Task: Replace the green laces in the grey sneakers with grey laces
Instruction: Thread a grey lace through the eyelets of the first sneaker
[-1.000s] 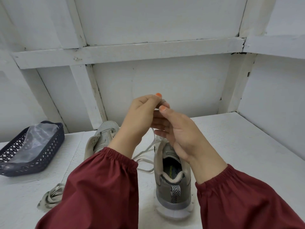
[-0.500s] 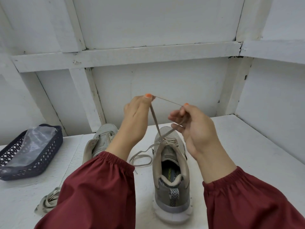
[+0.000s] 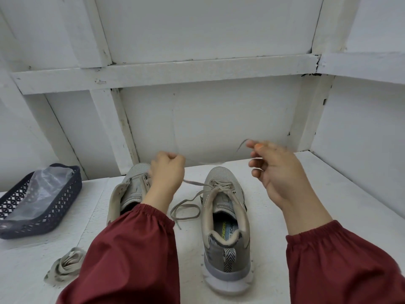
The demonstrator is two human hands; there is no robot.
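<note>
So far: right sneaker threaded with grey lace, untied.
Left hand: curled, pinching one strand.
Right hand: pinching other end, blurred.
Remaining: left sneaker, far left, apparently laceless.

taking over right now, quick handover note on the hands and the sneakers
Left hand grips the grey lace running from the laced sneaker; right hand pinches its blurred tip. The lace's other end lies looped on the table.
Other sneaker, behind the left arm, shows empty eyelets. A lace bundle lies front left.
Done: one sneaker laced, not tied. Left: finish it, lace the other.
</note>
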